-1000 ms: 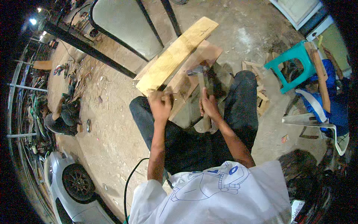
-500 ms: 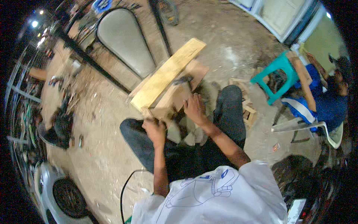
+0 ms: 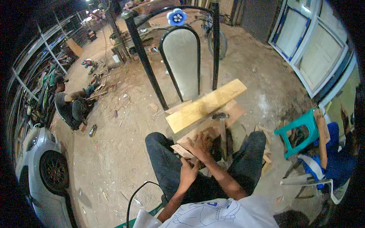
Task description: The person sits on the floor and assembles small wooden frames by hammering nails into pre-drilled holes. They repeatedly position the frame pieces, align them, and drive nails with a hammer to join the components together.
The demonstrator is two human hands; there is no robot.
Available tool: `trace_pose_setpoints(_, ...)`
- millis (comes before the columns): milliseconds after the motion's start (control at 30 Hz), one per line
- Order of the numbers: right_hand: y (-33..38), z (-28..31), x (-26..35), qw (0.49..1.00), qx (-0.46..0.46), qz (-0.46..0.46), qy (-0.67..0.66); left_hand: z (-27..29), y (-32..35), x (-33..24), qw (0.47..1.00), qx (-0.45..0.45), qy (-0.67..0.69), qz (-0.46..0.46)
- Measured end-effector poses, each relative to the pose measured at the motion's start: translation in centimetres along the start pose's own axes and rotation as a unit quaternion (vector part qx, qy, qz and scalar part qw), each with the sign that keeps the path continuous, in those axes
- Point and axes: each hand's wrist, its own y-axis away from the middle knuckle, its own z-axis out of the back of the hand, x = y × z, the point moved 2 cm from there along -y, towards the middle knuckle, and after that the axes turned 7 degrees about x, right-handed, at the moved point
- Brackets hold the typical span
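Observation:
Between my knees, a pale wooden piece (image 3: 184, 151) tilts up, its near end gripped in my left hand (image 3: 189, 173). My right hand (image 3: 202, 146) is bent over the same piece from the right, with fingers curled against it; small details under them are hidden. Just beyond lies a long yellowish board (image 3: 207, 105), slanting up to the right. Underneath it shows a browner flat board (image 3: 234, 112). A hammer (image 3: 223, 137) rests to the right of my right hand, its head on the brown board and its handle toward me.
A chair-back-like frame with a grey panel (image 3: 181, 60) stands beyond the boards. To the right are a teal plastic stool (image 3: 300, 133) and a person in blue (image 3: 338, 152). Another person (image 3: 70, 102) sits on the ground at left, beyond a silver car (image 3: 42, 178). Wood scraps litter the floor.
My view has swung, so the scene sits more upright. My right hand has moved from beside the hammer to the wooden piece at my left hand. The hammer stays on the boards.

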Motion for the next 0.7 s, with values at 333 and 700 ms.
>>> trace_pose_setpoints(333, 0.0, -3.4, -1.7, 0.859, 0.053, -0.059, -0.506, 1.4, -18.1, -1.9, 0.969, -0.079, -0.186, -0.138)
trace_pose_setpoints(700, 2.7, -3.5, -7.1, 0.883, 0.057, -0.059, -0.462, -11.0, -23.6, -0.7, 0.927, 0.074, -0.335, -0.149)
